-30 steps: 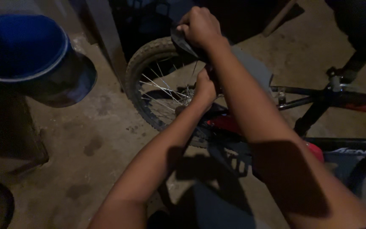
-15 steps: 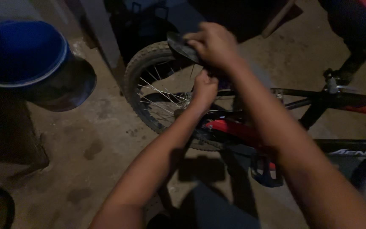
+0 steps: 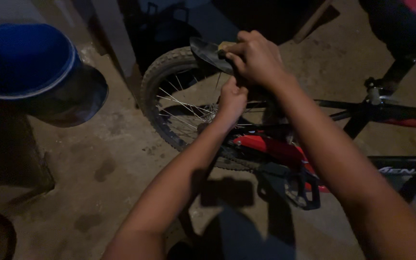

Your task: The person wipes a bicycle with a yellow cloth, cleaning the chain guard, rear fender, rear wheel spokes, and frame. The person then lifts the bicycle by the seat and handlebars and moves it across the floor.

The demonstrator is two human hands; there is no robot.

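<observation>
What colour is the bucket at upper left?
Blue, with a pale band near its rim; the bucket shows in the head view.

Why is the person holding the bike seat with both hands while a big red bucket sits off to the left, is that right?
Not quite: the head view shows the bucket is blue, not red. The rest holds: the right hand grips the black bike seat from above, the left hand holds just beneath it, and the bucket sits off to the left.

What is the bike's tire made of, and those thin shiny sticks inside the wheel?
The tire looks like dull dark rubber, since its tread is knobby and does not shine. The spokes look like bare metal, thin straight rods that catch the light. The black strip pinched by the right hand seems rubbery too, though it is too dark to be sure.
</observation>
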